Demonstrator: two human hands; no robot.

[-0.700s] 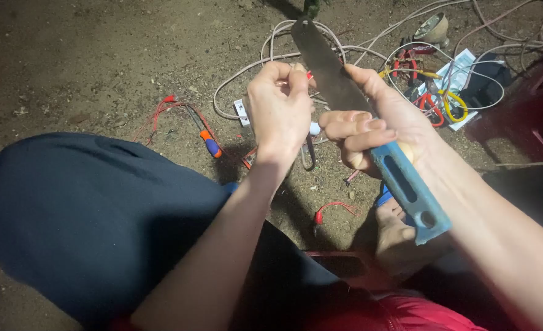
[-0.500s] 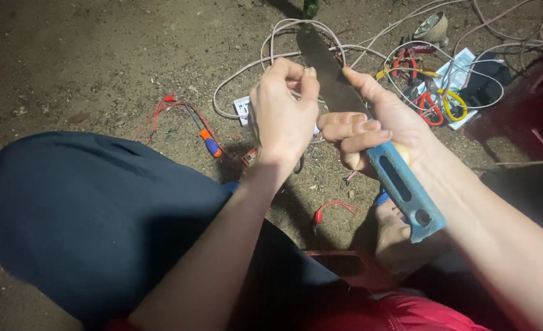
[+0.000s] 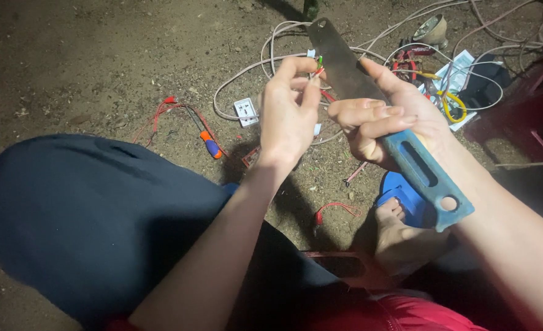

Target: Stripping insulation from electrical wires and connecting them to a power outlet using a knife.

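Note:
My right hand grips a large knife by its blue handle, the dark blade pointing up and away. My left hand pinches the end of a thin cable, where small red and green wire tips show right against the blade's edge. Both hands are held above the dirt ground, over my dark-trousered knee.
White cables loop over the dirt. A white socket, an orange-handled screwdriver, red wires, red pliers and a yellow-handled tool lie around. My foot in a blue sandal is at lower right.
The left hand has opened a little and lifted the wire end higher against the blade. The knife has tilted slightly; the right hand stays in place.

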